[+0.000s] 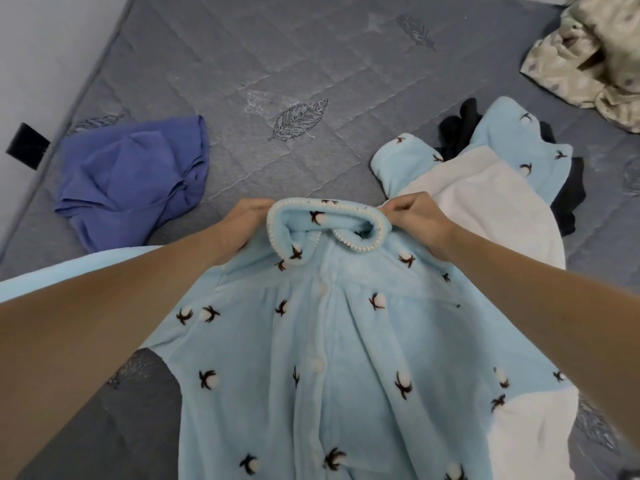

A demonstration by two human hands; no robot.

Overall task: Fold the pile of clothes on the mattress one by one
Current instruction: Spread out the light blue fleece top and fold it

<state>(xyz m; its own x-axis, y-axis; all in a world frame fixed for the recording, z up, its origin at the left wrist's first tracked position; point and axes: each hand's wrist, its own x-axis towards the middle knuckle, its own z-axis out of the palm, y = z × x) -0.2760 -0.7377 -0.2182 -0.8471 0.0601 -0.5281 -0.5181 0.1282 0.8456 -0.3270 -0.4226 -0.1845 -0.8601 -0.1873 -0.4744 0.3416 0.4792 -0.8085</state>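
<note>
A light blue fleece pyjama shirt (332,341) with cotton-flower print and white buttons hangs in front of me, front side facing me, collar at the top. My left hand (242,226) grips its left shoulder beside the collar. My right hand (419,220) pinches the right shoulder by the collar. One sleeve, turned to show its white lining (485,216), trails off to the right onto the grey quilted mattress (277,64). The shirt's lower part runs out of the frame at the bottom.
A crumpled purple-blue garment (135,178) lies on the mattress at left. Black clothing (460,129) sits under the blue sleeve at right. A beige patterned cloth (588,53) is heaped at the far right corner. The mattress's left edge meets a pale floor.
</note>
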